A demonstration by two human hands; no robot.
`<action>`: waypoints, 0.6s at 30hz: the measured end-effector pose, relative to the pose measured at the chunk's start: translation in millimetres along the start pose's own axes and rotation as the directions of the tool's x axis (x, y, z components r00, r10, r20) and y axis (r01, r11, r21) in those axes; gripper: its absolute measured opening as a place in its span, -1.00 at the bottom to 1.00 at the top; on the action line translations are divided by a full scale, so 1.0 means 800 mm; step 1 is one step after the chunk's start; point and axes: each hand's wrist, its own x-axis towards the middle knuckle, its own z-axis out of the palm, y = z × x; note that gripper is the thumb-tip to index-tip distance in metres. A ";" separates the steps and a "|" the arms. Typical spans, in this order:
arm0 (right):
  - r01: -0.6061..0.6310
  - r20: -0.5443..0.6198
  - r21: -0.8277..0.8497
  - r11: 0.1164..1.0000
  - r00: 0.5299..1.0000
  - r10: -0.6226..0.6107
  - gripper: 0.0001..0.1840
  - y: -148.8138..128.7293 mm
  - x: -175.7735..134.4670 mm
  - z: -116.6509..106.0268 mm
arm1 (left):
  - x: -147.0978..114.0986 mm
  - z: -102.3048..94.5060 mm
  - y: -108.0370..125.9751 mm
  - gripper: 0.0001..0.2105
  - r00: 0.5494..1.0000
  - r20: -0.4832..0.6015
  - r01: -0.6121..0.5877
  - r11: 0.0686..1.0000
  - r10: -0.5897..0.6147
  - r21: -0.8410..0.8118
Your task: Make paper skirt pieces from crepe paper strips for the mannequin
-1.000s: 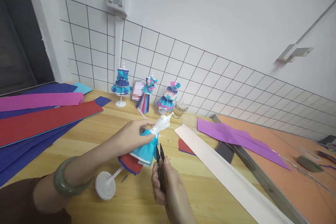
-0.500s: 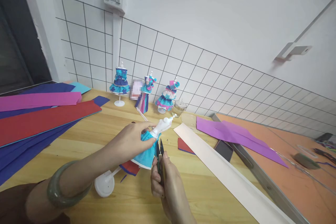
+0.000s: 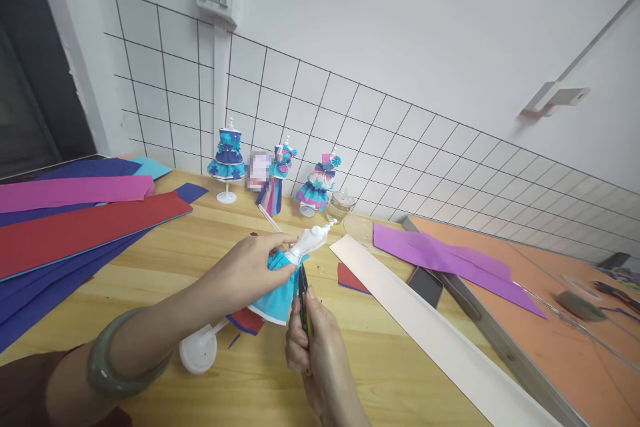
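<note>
My left hand (image 3: pixel 260 257) is closed round the waist of a small white dress form (image 3: pixel 311 240), which leans toward the upper right. A turquoise skirt (image 3: pixel 275 297) with a white hem hangs on the form, and its round white base (image 3: pixel 199 349) lies at the lower left. In my right hand (image 3: pixel 320 340) is a pair of dark thread snips (image 3: pixel 303 290), gripped with the blades together. Their tips touch or nearly touch the skirt's right edge near the waist. Red material (image 3: pixel 246 320) shows from under the skirt.
Three dressed miniature forms stand at the back, one on a white stand (image 3: pixel 227 197). Crepe paper in red (image 3: pixel 95 230), blue and pink lies left. A pale strip (image 3: pixel 425 327), purple paper (image 3: pixel 440 253), a phone (image 3: pixel 426 285) and an orange board (image 3: pixel 575 360) lie right.
The snips' blades, apart half a second ago, are now closed at the skirt's edge. My left hand and the dress form have hardly moved.
</note>
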 end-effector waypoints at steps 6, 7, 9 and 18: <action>0.014 -0.041 -0.006 1.000 0.999 -0.014 -0.49 0.002 0.004 -0.002 | 0.003 0.002 -0.005 -0.64 1.000 -0.003 0.018 0.999 -0.018 -0.042; 0.027 -0.040 -0.007 1.000 0.999 -0.027 -0.49 0.002 0.005 -0.004 | 0.005 0.002 -0.008 -0.64 1.000 -0.005 0.025 0.998 -0.025 -0.062; 0.058 -0.057 -0.011 0.998 0.997 -0.058 -0.50 -0.001 0.009 -0.011 | 0.009 0.001 -0.014 -0.63 0.999 -0.010 0.039 0.991 -0.041 -0.126; 0.011 -0.191 -0.902 0.432 0.886 -0.423 -0.53 -0.030 0.030 -0.096 | 0.035 -0.014 -0.041 -0.41 0.993 0.093 0.114 0.694 -0.068 -0.711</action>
